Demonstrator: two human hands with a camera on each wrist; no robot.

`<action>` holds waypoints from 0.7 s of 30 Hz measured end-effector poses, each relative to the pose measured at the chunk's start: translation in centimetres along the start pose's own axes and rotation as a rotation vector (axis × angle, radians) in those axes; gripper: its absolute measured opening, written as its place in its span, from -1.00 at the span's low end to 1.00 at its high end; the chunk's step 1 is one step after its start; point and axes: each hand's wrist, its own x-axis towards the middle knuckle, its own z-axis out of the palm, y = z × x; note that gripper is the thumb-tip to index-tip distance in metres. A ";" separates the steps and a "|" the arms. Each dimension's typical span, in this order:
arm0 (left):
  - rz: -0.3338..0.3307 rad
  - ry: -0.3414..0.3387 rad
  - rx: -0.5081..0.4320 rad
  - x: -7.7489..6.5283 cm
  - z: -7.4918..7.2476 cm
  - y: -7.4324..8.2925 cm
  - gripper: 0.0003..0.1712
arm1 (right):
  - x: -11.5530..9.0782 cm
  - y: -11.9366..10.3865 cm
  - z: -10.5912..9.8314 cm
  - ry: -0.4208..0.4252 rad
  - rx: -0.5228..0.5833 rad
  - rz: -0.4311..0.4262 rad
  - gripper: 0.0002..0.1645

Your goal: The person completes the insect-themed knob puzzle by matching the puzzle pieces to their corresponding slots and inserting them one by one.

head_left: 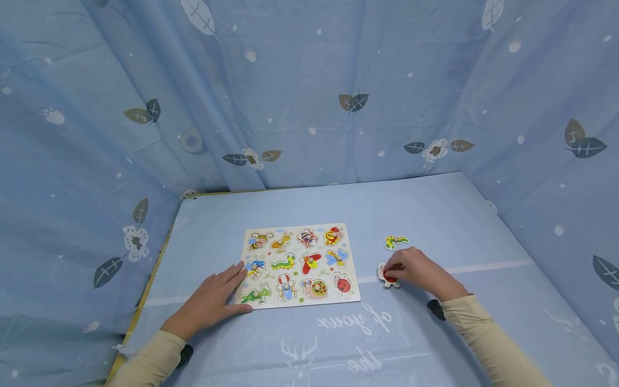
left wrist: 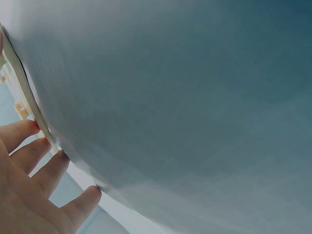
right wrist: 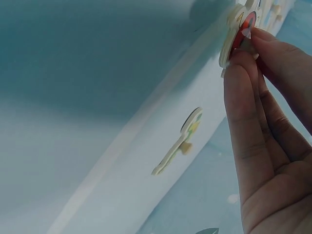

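Observation:
A wooden insect puzzle board lies on the table, with several knobbed insect pieces in its spaces. My left hand rests at the board's left edge, fingers spread and fairly straight; in the left wrist view its fingertips touch that edge. To the right of the board, my right hand pinches a red ladybug puzzle piece between thumb and fingers. The right wrist view shows the ladybug piece with its knob hidden behind the fingertips. A loose green caterpillar piece lies just beyond the right hand, knob up.
Printed pictures of a ladybug and a caterpillar show on the board without knobs. A light blue cloth with white lettering covers the table. Blue patterned curtains hang behind and at both sides.

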 end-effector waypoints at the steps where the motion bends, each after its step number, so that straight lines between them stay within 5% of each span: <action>1: 0.000 0.000 0.001 0.0 0.0 0.0 0.20 | 0.1 0.0 0.1 0.003 0.004 -0.007 -0.87; 21: 0.003 -0.001 0.008 0.0 -0.1 0.2 0.21 | 1.6 -1.7 1.2 0.019 0.003 -0.073 -0.91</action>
